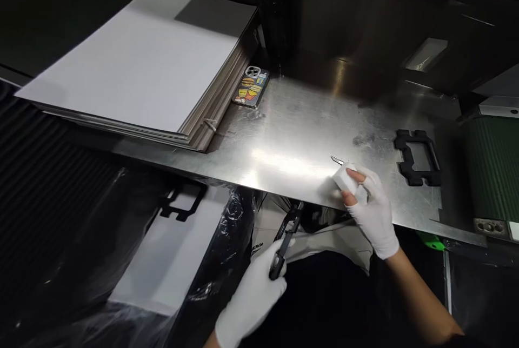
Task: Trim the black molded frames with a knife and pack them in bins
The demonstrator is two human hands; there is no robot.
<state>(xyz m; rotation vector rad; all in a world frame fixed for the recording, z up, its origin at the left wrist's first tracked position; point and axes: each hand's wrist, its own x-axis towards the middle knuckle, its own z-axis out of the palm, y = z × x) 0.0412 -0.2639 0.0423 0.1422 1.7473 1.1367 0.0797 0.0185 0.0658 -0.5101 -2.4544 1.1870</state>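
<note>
My left hand (259, 286), in a white glove, is closed around a black plastic frame (288, 234) in front of the table edge. The frame is seen nearly edge-on. Above the metal table, my right hand (373, 210) wears a white glove with bare thumb and fingertip. It pinches a white block-shaped piece (344, 178), and a thin pointed knife blade (337, 160) sticks out past it. Whether blade and white piece are joined is hidden. Another black frame (436, 167) lies flat on the table to the right of this hand.
A thick stack of white sheets (133, 61) covers the table's left side. Beside it lies a phone in a food-print case (251, 87). Lower left, a black frame (184, 202) rests on white sheets (166, 261) amid dark plastic film. A green ribbed object (492, 164) stands far right.
</note>
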